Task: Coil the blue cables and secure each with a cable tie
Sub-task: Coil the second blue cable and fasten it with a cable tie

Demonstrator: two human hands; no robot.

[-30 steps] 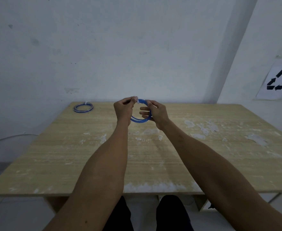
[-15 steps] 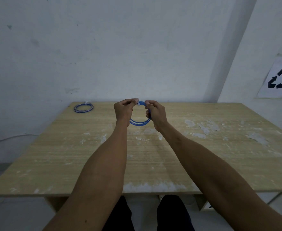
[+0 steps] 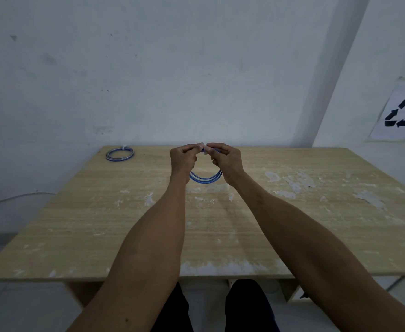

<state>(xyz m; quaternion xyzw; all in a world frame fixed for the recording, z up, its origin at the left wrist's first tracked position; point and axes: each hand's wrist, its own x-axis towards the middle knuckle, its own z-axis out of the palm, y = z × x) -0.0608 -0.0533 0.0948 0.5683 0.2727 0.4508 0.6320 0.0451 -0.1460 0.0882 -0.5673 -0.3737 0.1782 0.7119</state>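
I hold a coiled blue cable (image 3: 205,179) upright above the middle of the wooden table (image 3: 292,224). My left hand (image 3: 182,159) and my right hand (image 3: 226,160) both pinch the top of the coil, fingertips nearly touching. A small white cable tie (image 3: 203,149) shows between the fingertips. Only the lower arc of the coil is visible below the hands. A second blue coil (image 3: 120,154), bound with a white tie, lies flat at the table's far left corner.
The table stands against a pale wall, its top marked with white patches. A recycling sign (image 3: 399,112) hangs on the wall at right. A thin cable (image 3: 12,198) runs along the floor at left.
Both hands have closed in on the top of the coil, so the fingertips now meet at the white tie. The coil hangs a little lower between the wrists.
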